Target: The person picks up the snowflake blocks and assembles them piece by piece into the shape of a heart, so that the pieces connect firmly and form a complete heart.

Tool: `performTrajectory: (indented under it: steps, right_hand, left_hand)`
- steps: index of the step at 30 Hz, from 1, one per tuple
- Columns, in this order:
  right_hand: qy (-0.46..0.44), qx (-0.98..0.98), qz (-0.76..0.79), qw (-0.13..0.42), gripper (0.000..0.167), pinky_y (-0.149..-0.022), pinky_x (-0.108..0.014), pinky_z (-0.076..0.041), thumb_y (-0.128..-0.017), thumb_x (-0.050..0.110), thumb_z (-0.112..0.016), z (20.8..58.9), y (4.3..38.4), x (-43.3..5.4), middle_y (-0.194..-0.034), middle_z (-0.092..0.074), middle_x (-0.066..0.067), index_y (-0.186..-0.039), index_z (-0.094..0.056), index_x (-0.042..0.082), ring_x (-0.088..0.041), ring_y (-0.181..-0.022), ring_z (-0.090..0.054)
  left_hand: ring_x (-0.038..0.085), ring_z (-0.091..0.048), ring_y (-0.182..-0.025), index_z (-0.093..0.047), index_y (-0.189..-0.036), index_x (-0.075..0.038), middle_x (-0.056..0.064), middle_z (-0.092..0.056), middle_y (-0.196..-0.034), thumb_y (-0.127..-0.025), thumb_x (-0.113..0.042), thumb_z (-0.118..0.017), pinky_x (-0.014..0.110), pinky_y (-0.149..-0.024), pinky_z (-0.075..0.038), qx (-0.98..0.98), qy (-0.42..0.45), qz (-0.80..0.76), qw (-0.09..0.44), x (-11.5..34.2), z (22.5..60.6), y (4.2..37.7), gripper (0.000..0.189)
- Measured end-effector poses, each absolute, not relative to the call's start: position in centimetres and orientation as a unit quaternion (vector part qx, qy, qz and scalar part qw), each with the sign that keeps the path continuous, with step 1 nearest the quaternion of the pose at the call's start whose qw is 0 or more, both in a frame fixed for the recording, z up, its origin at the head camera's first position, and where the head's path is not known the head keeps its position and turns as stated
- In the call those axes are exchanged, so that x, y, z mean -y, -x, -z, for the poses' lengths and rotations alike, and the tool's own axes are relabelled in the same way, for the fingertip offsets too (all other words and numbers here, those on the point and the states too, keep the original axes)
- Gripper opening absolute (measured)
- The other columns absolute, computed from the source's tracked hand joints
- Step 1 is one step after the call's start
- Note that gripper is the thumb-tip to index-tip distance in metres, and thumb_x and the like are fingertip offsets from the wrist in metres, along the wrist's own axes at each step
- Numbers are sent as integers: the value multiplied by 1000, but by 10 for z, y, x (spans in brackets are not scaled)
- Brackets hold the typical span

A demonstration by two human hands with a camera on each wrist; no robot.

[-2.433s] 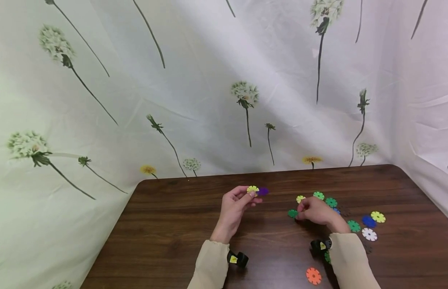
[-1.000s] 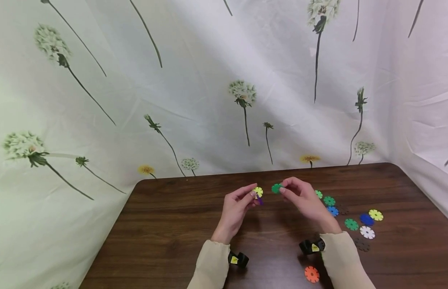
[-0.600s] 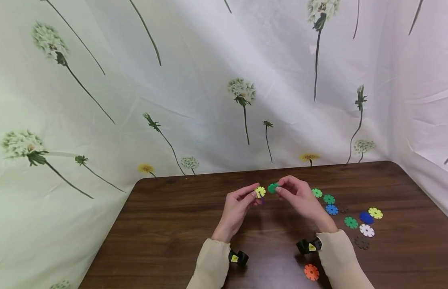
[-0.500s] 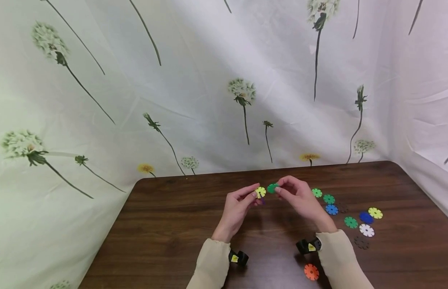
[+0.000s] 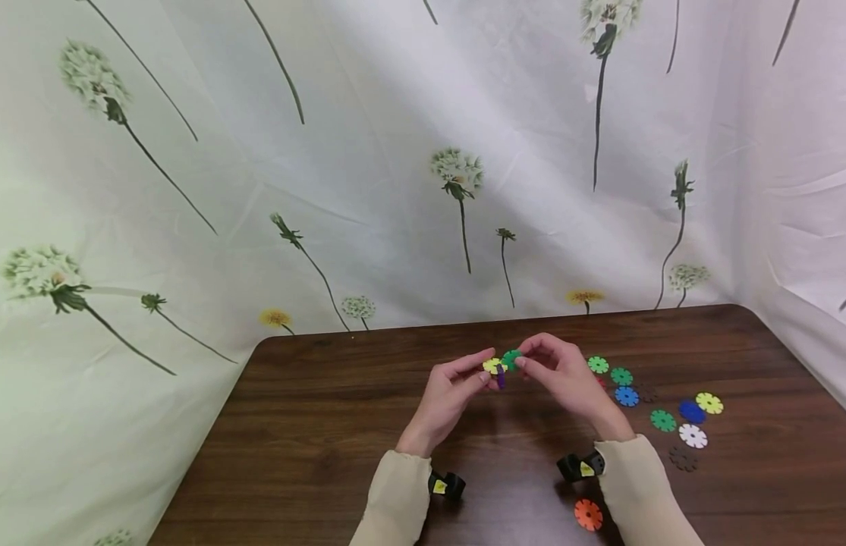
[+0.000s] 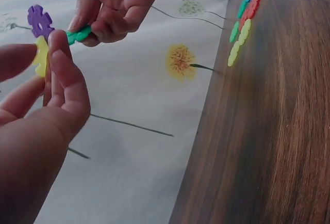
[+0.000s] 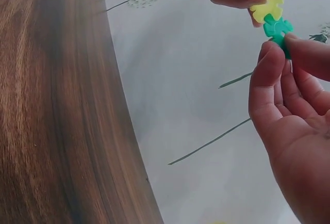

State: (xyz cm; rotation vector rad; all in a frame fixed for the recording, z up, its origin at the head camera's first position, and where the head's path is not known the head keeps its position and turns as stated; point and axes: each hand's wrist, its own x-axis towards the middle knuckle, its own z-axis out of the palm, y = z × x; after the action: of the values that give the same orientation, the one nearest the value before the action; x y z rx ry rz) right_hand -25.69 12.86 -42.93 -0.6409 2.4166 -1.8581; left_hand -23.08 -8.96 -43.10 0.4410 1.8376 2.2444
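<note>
Between thumb and fingers my left hand (image 5: 448, 398) pinches a yellow notched disc (image 7: 268, 7), held above the table. A purple notched disc (image 6: 39, 21) is joined to the yellow one and stands at an angle to it. My right hand (image 5: 566, 379) pinches a green notched disc (image 7: 278, 28) by its edge. In the right wrist view the green disc's rim meets the yellow disc's rim; whether their slots are engaged I cannot tell. Both hands are close together over the back middle of the table.
On the brown wooden table (image 5: 313, 440), several loose discs lie to the right, among them a white disc (image 5: 693, 435), a blue disc (image 5: 627, 396) and a yellow disc (image 5: 709, 403). An orange disc (image 5: 589, 515) lies near my right sleeve. Behind hangs a dandelion-print cloth (image 5: 382, 152).
My right hand has picked up the green disc from the table and brought it left to the yellow disc. My left hand has turned the joined yellow and purple discs.
</note>
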Motion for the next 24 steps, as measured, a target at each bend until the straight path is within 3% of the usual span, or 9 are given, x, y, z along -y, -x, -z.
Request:
performTrajectory:
  steps: [10,18,21,24]
  right_hand:
    - [218,-755,618,9,18,-74,-29,-59,-94,16,-63,428,256,-129,-100,-65,-16,-108,-62,5,-16,-80,-66]
    - [223,-750,623,-1,17,-73,-29,-58,-94,15,-63,428,256,-129,-97,-66,-16,-107,-64,5,-15,-79,-65]
    - [216,-751,624,-1,17,-72,-29,-59,-93,16,-64,426,255,-127,-96,-66,-16,-105,-65,4,-16,-78,-66]
    - [208,-752,625,7,18,-72,-29,-59,-92,18,-65,424,253,-125,-94,-68,-17,-103,-66,3,-17,-77,-67]
  left_hand:
    - [9,-67,-90,-59,-127,4,12,-64,-113,-94,-13,-63,28,-92,-54,-658,-175,-729,68,92,434,233,38]
    - [5,-64,-90,-63,-126,-2,21,-63,-114,-92,-2,-62,21,-87,-54,-724,-200,-660,17,91,434,233,34]
    - [3,-64,-87,-65,-123,-1,20,-66,-111,-91,1,-63,20,-84,-55,-739,-195,-645,-10,88,435,232,33]
    - [5,-65,-83,-68,-117,1,16,-70,-104,-90,1,-63,18,-76,-55,-763,-198,-612,-73,85,436,231,27]
